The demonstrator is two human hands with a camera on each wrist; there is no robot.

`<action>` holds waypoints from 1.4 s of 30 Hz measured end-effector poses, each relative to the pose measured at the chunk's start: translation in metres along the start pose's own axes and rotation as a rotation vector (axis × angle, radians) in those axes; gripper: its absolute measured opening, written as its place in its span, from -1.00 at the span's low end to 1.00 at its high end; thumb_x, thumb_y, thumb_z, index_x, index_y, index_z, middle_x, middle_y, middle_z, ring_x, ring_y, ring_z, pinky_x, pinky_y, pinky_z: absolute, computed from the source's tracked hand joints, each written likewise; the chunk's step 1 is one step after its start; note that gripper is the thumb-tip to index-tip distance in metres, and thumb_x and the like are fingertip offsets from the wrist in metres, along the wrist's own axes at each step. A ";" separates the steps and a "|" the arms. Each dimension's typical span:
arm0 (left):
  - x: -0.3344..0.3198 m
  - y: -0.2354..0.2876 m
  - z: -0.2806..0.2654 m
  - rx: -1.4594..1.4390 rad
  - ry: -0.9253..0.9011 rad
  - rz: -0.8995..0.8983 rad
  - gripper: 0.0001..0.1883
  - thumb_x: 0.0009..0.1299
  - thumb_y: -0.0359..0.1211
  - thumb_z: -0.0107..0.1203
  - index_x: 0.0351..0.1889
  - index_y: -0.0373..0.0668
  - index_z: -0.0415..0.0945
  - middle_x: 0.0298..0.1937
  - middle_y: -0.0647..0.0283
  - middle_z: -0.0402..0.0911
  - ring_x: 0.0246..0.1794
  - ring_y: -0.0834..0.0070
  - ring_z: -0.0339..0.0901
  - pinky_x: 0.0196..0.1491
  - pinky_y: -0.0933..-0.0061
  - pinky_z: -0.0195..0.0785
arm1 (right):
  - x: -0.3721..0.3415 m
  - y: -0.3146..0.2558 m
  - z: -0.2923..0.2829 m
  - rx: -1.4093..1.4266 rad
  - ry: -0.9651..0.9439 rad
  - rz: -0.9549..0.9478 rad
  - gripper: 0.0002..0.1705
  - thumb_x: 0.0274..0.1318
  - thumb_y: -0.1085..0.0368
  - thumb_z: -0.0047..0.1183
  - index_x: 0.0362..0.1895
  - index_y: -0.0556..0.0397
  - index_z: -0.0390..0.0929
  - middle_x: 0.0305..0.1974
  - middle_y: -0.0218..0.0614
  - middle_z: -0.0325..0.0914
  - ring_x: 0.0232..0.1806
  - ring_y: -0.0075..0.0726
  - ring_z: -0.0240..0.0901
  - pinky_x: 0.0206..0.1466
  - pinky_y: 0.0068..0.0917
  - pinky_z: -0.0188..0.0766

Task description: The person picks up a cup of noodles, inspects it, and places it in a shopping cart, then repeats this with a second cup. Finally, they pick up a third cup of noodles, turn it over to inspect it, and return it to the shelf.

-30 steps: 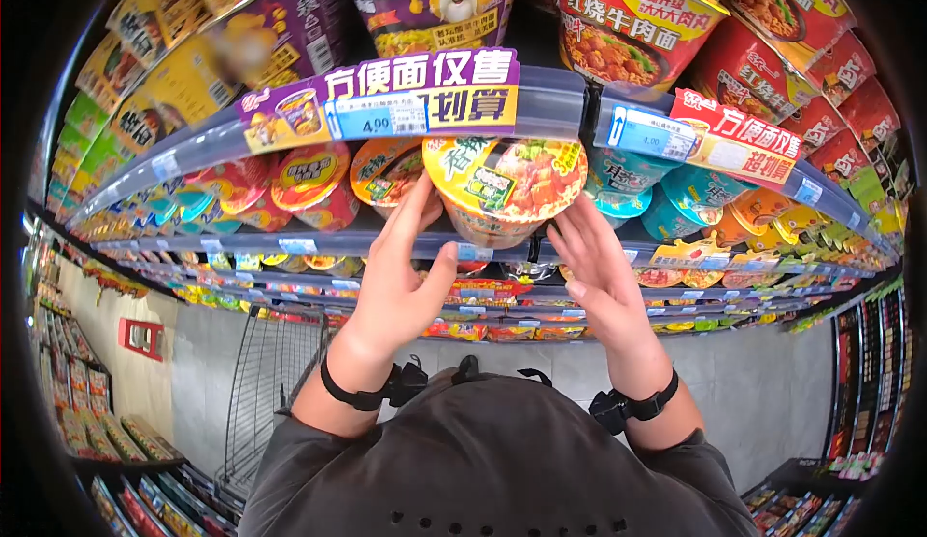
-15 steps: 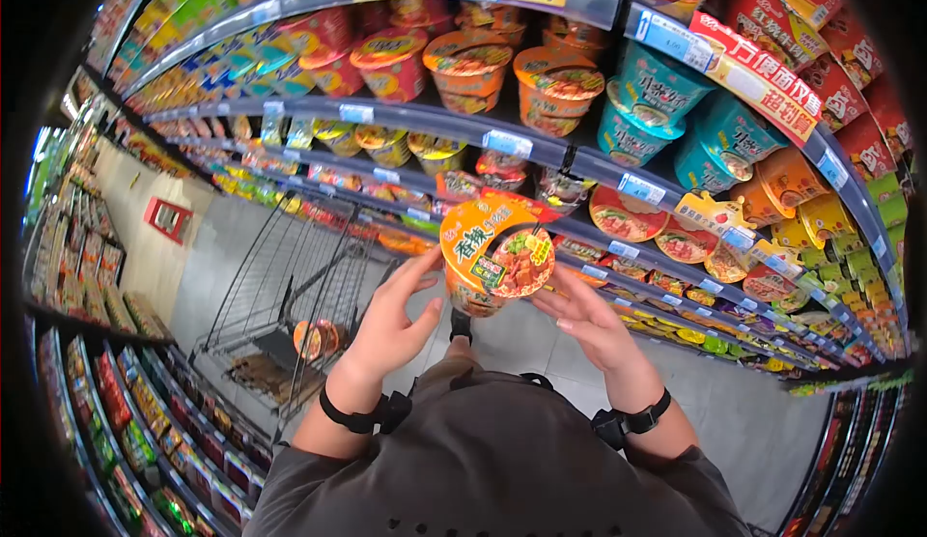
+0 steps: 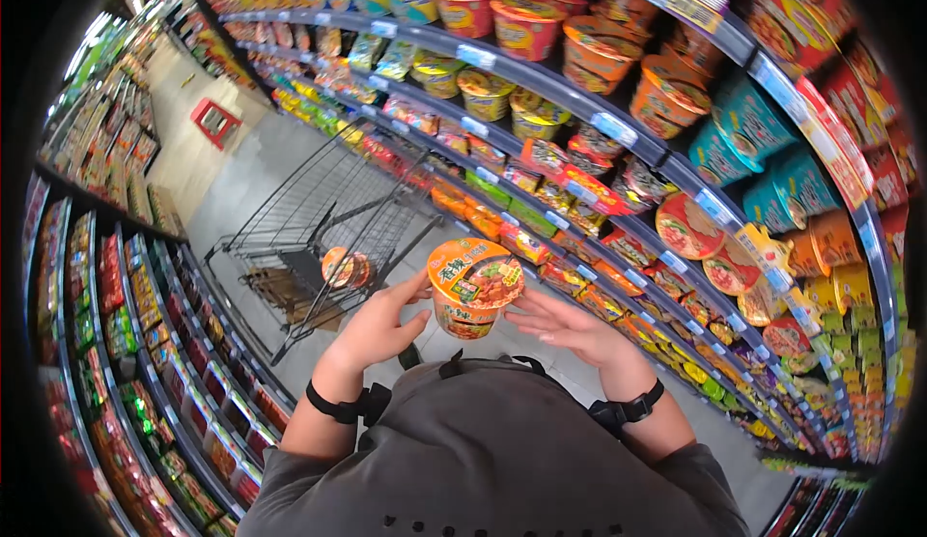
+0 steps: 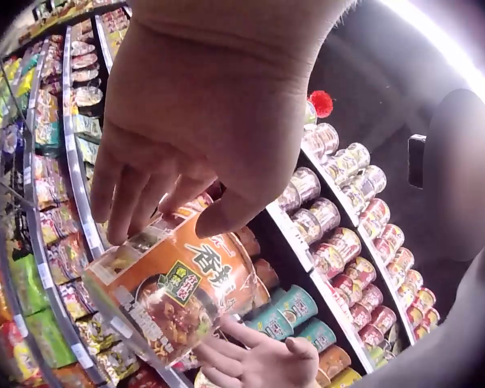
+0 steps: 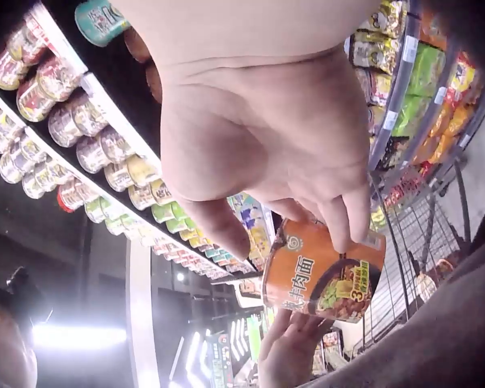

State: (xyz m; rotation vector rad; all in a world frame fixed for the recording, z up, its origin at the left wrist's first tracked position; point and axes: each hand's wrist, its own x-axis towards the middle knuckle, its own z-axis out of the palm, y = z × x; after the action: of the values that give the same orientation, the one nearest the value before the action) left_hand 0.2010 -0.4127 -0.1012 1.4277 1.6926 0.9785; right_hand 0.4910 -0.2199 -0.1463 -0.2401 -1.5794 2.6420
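Observation:
An orange instant noodle cup is held between the two hands in front of the torso, its lid facing up toward the head camera. My left hand touches its left side with extended fingers, the thumb standing apart. On the opposite side, the fingers of my right hand lie nearly straight against the cup. The left wrist view shows the cup's printed side below the left palm. From the right wrist, its orange wall appears under the right fingertips.
A wire shopping cart stands ahead to the left, with another noodle cup and flattened cardboard in it. Stocked shelves line the right, with orange cups and teal cups. More shelves border the left; a red stool stands beyond.
Both hands have brought the noodle cup away from the shelf and down toward the torso. The view has turned left, so the cart now sits more fully in front.

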 end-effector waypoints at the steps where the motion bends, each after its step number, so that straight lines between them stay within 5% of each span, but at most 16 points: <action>1: -0.009 -0.004 -0.007 0.020 0.038 0.011 -0.26 0.38 -0.52 0.11 0.57 -0.30 0.19 0.20 -0.14 0.64 0.25 0.07 0.62 0.26 0.22 0.46 | 0.012 0.000 0.004 0.007 -0.012 0.032 -0.06 0.41 0.24 0.10 0.70 -0.02 -0.14 0.68 -0.11 -0.08 0.66 0.08 -0.02 0.65 -0.02 -0.07; 8: -0.080 -0.053 -0.078 0.029 0.237 -0.098 -0.30 0.38 -0.51 0.13 0.53 -0.29 0.26 0.25 -0.08 0.62 0.35 0.12 0.54 0.32 0.24 0.39 | 0.131 0.021 0.043 0.046 -0.177 0.135 0.06 0.25 0.25 0.17 0.69 0.13 -0.17 0.68 -0.07 -0.10 0.67 0.14 -0.07 0.65 0.04 -0.09; 12: -0.127 -0.088 -0.117 0.075 0.407 -0.068 -0.43 0.40 -0.52 0.10 0.41 -0.37 0.40 0.40 -0.10 0.51 0.41 0.04 0.48 0.44 0.19 0.29 | 0.207 0.033 0.084 0.092 -0.176 0.219 0.02 0.23 0.30 0.16 0.67 0.18 -0.10 0.65 -0.11 -0.01 0.68 -0.02 -0.06 0.66 0.00 -0.09; 16: -0.169 -0.133 -0.154 -0.231 0.477 -0.201 -0.45 0.41 -0.54 0.08 0.40 -0.35 0.43 0.43 -0.07 0.50 0.44 0.15 0.47 0.44 0.25 0.30 | 0.279 0.049 0.125 0.092 -0.177 0.300 -0.03 0.23 0.32 0.14 0.65 0.21 -0.04 0.64 -0.14 0.04 0.67 -0.07 -0.04 0.66 -0.04 -0.10; 21: -0.203 -0.198 -0.192 -0.523 0.630 -0.267 -0.24 0.53 -0.50 0.05 0.64 -0.40 -0.08 0.33 -0.05 0.58 0.34 0.37 0.54 0.36 0.38 0.37 | 0.360 0.082 0.158 0.084 -0.200 0.461 -0.09 0.29 0.28 0.09 0.64 0.21 0.00 0.62 -0.16 0.08 0.67 -0.11 -0.04 0.66 -0.10 -0.08; 24: -0.209 -0.224 -0.221 -0.520 0.618 -0.470 -0.23 0.54 -0.46 0.07 0.63 -0.43 -0.06 0.27 -0.02 0.63 0.26 0.40 0.59 0.30 0.44 0.40 | 0.401 0.099 0.175 0.035 -0.190 0.535 -0.08 0.28 0.29 0.11 0.64 0.18 0.00 0.61 -0.17 0.09 0.68 -0.14 -0.09 0.66 -0.14 -0.09; 28: -0.207 -0.284 -0.228 -0.395 0.614 -0.647 -0.20 0.50 -0.35 0.12 0.59 -0.50 -0.01 0.06 0.07 0.71 0.02 0.47 0.64 0.11 0.45 0.46 | 0.441 0.121 0.194 -0.063 -0.137 0.588 -0.10 0.26 0.35 0.08 0.64 0.14 0.02 0.60 -0.18 0.11 0.68 -0.17 -0.09 0.64 -0.20 -0.07; 29: -0.204 -0.299 -0.223 -0.387 0.650 -0.653 -0.29 0.47 -0.33 0.13 0.54 -0.43 0.20 -0.07 0.12 0.71 -0.11 0.48 0.63 0.00 0.44 0.48 | 0.451 0.130 0.191 -0.071 -0.124 0.601 -0.11 0.26 0.38 0.06 0.64 0.13 0.03 0.60 -0.19 0.12 0.68 -0.19 -0.08 0.63 -0.22 -0.05; 33: -0.181 -0.321 -0.235 -0.358 0.540 -0.734 -0.54 0.46 -0.32 0.10 0.30 -0.27 0.53 -0.17 0.16 0.72 -0.19 0.46 0.63 -0.11 0.43 0.47 | 0.490 0.164 0.168 0.026 -0.025 0.684 -0.17 0.22 0.44 0.00 0.59 0.14 0.13 0.50 -0.26 0.26 0.59 -0.31 0.11 0.54 -0.31 0.10; 36: -0.171 -0.399 -0.214 -0.393 0.540 -0.766 -0.52 0.46 -0.29 0.10 0.30 -0.29 0.52 -0.12 0.10 0.74 -0.18 0.40 0.66 -0.10 0.37 0.50 | 0.517 0.183 0.147 0.069 0.020 0.748 -0.22 0.19 0.48 -0.02 0.54 0.17 0.21 0.40 -0.31 0.36 0.48 -0.39 0.25 0.46 -0.37 0.21; 42: -0.126 -0.453 -0.208 -0.370 0.529 -0.951 -0.59 0.45 -0.21 0.11 0.01 -0.41 0.65 -0.15 0.00 0.77 -0.12 0.28 0.72 0.01 0.27 0.52 | 0.575 0.208 0.103 0.086 0.069 0.843 -0.28 0.16 0.50 -0.04 0.47 0.18 0.33 0.21 -0.36 0.50 0.22 -0.51 0.43 0.31 -0.48 0.35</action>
State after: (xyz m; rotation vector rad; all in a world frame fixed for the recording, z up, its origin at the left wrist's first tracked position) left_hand -0.1702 -0.6069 -0.3995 0.0322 2.0734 1.0417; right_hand -0.0855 -0.3361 -0.3417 -1.2137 -1.5702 3.1952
